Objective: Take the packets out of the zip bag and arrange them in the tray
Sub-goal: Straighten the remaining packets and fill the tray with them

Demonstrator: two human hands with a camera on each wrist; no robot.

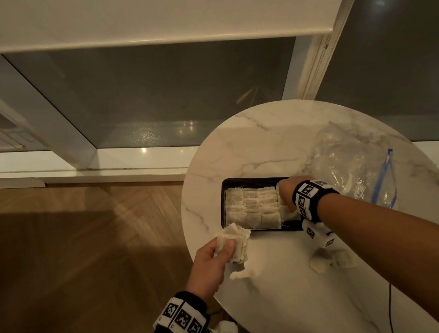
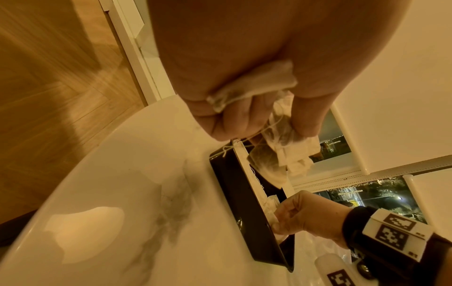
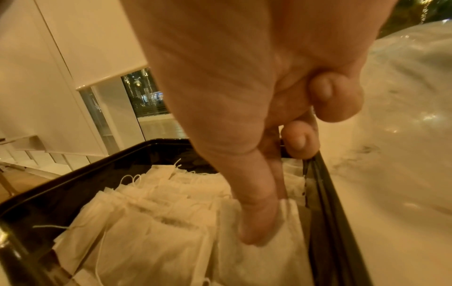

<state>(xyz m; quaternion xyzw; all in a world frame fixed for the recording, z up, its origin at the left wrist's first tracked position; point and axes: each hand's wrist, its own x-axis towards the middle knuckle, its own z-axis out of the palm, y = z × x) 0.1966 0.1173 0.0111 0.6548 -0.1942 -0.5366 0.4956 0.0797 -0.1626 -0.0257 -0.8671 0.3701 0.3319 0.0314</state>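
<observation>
A black rectangular tray (image 1: 223,193) (image 3: 73,180) (image 2: 234,185) on the round marble table holds rows of white paper packets (image 1: 251,209) (image 3: 151,222). My right hand (image 1: 288,194) (image 3: 264,218) (image 2: 296,218) reaches into the tray's right end and pinches one packet (image 3: 283,240) between thumb and fingers. My left hand (image 1: 218,252) (image 2: 244,116) grips a bunch of packets (image 1: 236,243) (image 2: 288,149) just off the tray's near left corner. The clear zip bag (image 1: 356,166) (image 3: 411,96) with a blue zip strip lies crumpled to the right of the tray.
The marble table (image 1: 282,283) (image 2: 110,193) stands by a window sill (image 1: 129,158), over wooden floor (image 1: 56,241). Two loose packets (image 1: 332,260) lie on the table under my right forearm. A thin dark cable (image 1: 391,311) hangs at the table's near right.
</observation>
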